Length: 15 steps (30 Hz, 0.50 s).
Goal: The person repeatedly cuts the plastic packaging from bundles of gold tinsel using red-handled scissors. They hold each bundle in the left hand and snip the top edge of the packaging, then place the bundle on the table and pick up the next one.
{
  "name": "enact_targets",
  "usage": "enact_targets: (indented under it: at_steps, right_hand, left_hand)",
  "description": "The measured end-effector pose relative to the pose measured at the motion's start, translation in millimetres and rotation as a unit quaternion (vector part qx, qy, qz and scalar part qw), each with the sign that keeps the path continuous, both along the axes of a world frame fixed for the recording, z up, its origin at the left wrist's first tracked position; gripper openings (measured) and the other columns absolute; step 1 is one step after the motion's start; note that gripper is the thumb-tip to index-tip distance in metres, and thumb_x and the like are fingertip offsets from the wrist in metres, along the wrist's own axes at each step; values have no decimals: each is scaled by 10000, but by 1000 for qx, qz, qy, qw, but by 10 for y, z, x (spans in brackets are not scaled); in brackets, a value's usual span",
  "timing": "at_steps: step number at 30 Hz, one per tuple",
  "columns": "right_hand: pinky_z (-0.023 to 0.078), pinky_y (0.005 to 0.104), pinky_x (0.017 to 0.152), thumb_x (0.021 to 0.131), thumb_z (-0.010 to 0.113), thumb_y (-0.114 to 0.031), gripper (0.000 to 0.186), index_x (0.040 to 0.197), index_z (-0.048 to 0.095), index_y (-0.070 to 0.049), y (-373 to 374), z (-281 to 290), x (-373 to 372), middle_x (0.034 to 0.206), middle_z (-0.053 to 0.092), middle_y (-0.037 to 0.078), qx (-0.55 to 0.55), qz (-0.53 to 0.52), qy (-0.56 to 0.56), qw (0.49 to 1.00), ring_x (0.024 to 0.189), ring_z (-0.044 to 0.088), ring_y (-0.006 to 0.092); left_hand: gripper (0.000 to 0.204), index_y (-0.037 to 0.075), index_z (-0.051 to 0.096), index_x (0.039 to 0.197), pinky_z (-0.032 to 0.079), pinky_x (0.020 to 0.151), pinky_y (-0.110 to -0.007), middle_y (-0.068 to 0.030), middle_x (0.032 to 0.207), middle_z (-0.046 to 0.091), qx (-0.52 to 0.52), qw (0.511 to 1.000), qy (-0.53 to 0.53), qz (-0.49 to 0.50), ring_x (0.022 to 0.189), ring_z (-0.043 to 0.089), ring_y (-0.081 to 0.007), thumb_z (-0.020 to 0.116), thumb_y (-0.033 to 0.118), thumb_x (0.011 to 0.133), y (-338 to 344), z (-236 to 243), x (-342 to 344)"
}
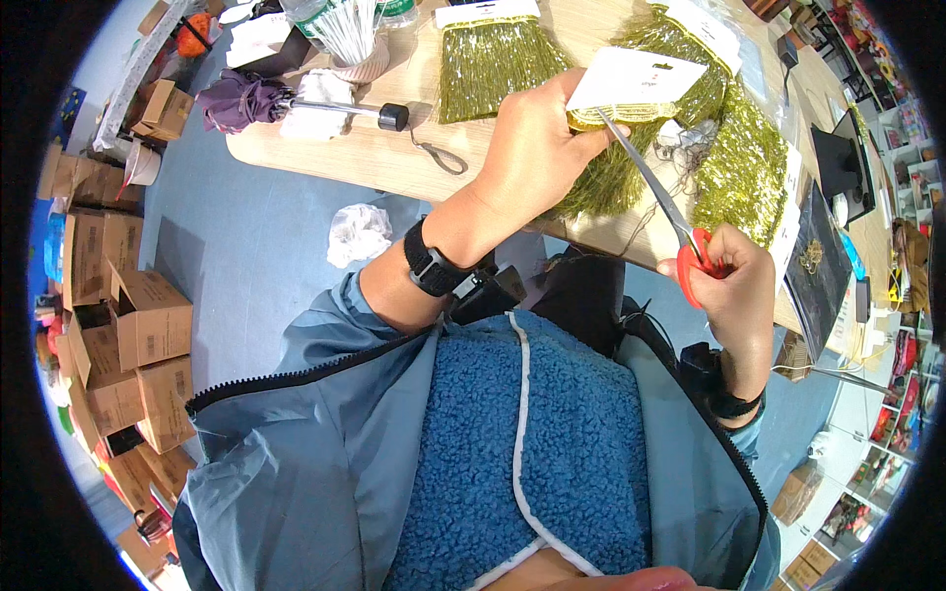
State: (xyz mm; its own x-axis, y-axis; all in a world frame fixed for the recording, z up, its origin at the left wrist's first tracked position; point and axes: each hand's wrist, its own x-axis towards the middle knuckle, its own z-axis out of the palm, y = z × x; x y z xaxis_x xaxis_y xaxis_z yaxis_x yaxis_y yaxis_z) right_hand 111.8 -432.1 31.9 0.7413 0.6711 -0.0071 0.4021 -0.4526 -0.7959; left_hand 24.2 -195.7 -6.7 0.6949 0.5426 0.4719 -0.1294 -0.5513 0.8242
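My left hand (537, 148) grips a gold tinsel fringe bundle by its top, just under a white header card (631, 77); its strands hang behind the hand. In my right hand (734, 286) are red-handled scissors (702, 258), their blades angled up to the banded top of that bundle, below the card. Further gold tinsel bundles with white cards lie on the wooden table (296, 158): one at upper middle (493, 74), one at upper right (734, 167). Tangled thin cords and a small crumpled silvery piece (685, 136) lie beside the scissor blades.
A folded purple umbrella (232, 103), white cloth (315, 108), cup of white sticks (350, 49) and bottles sit at upper left. A monitor (838, 158) and black board (818, 266) are at right. A white plastic bag (357, 234) is on the floor, cardboard boxes (148, 315) stacked at left.
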Motion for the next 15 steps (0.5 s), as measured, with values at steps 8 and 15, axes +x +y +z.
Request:
enact_targets:
  at_steps: [8,15]
  right_hand:
    - [288,246,515,724,924,-148,522,671,410,-68,-28,-8,28,627,413,-45,1,-19,-2,1000,616,359,53]
    - [286,255,519,715,933,-167,540,648,405,-70,4,9,4,621,406,-44,-13,-21,-14,1000,616,352,61]
  left_hand:
    - [311,-9,715,1113,569,818,-300,-107,1039,778,-48,999,-18,-11,924,729,-145,828,91,841,34,-10,0]
    - [311,-15,707,1132,569,835,-298,-105,1060,777,-55,998,-31,-12,952,725,-141,811,70,852,-9,-12,4]
